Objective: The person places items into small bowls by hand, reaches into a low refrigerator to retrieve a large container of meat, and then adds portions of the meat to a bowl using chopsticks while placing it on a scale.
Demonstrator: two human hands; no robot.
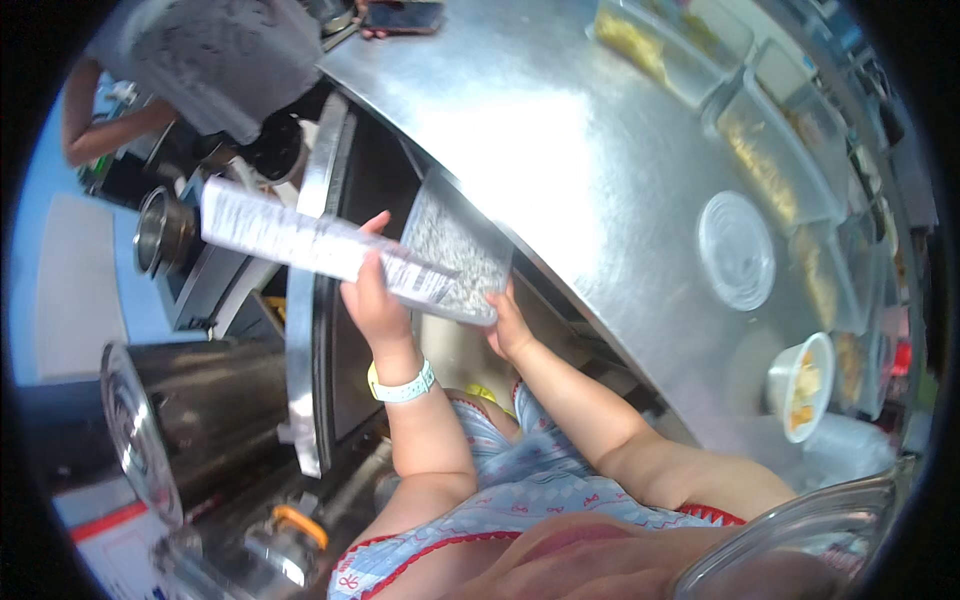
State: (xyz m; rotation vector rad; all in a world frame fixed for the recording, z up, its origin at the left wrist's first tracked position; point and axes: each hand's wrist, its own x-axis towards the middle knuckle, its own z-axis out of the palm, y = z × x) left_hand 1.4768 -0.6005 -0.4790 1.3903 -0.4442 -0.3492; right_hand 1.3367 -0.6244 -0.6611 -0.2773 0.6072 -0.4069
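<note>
In my left hand [375, 304] is a long, narrow white carton [300, 240] covered with printed writing and a barcode. It slants across the near side of a clear plastic tub [501, 251] and hides part of it. Pale, speckled, crumbly contents [446, 232] fill much of the tub; what they are I cannot tell. My right hand [506, 322] grips the tub's near right corner. Both things are held in front of me, beside the edge of the stainless steel worktop [540, 172]. The left fingers may also touch the tub, but the carton hides this.
An open steel-edged door [311, 330] stands left of my arm. Beyond it are a large steel pot [202, 412] and metal bowls [161, 232]. Another person's arm [120, 135] is at upper left. The worktop bears food tubs [772, 165], a round lid [736, 251] and a white cup [802, 386].
</note>
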